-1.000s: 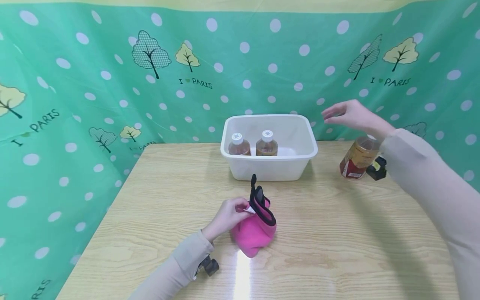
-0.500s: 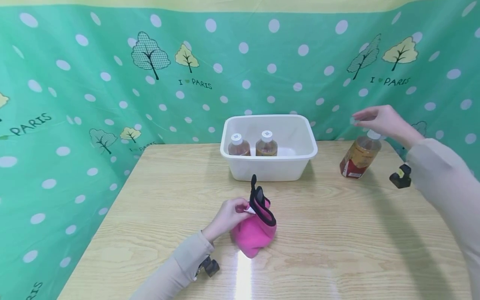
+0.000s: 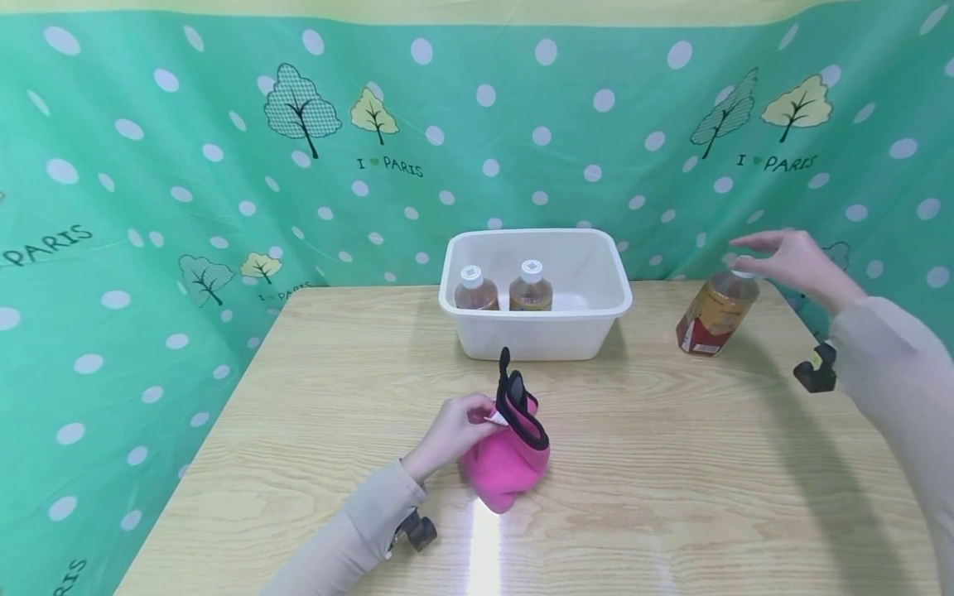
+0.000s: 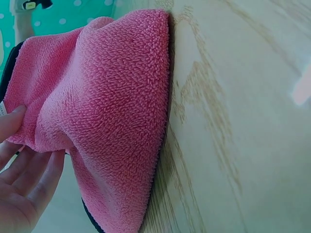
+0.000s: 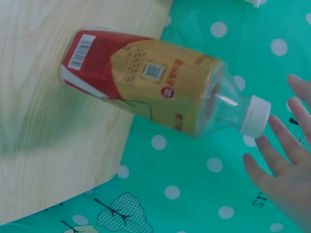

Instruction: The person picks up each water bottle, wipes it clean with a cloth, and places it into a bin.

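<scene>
Right hand [image 3: 801, 263] has shifted right, to the cap [image 5: 255, 116] of the bottle [image 3: 715, 314], which stands on the table [image 3: 633, 430] beside the tub [image 3: 529, 337]; fingers parted, contact unclear. Left hand [image 3: 453, 429] pinches the cloth [image 3: 507, 468], apparently keeping it upright.

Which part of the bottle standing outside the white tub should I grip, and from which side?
Probably the white cap, coming down from above: the bottle stands upright, its clear shoulder tapers up to that cap, far narrower than the labelled body, and the right hand is close beside it.
</scene>
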Action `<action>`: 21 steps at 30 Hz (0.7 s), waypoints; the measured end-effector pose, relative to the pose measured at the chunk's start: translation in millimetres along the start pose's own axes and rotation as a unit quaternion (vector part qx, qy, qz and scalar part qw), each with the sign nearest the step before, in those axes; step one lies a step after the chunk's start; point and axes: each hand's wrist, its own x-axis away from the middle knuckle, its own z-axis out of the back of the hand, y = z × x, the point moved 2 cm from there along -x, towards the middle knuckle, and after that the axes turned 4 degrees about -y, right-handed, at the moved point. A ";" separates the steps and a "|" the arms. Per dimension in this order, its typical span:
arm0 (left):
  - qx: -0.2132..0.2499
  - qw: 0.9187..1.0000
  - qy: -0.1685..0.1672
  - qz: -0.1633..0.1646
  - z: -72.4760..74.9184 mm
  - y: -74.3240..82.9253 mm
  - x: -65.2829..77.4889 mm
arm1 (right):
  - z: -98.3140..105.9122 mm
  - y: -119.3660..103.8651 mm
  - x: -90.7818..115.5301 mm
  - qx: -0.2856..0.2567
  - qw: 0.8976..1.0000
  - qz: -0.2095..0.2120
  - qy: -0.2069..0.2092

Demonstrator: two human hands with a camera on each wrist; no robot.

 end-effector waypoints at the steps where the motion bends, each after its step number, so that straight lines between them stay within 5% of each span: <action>1: -0.001 1.000 0.001 0.000 -0.8 -5.2 -0.8 | -0.2 1.9 0.0 0.002 1.000 -0.002 -0.002; 6: -0.010 1.000 0.005 -0.007 -4.2 -27.2 -4.2 | -1.5 8.7 0.2 0.003 1.000 -0.017 -0.018; 14: -0.004 1.000 0.003 -0.007 1.1 6.3 0.9 | -6.1 15.9 -1.1 -0.006 1.000 -0.023 -0.011; 21: -0.001 1.000 0.003 0.000 1.7 10.0 0.9 | -9.5 22.2 -0.2 -0.014 1.000 -0.018 0.017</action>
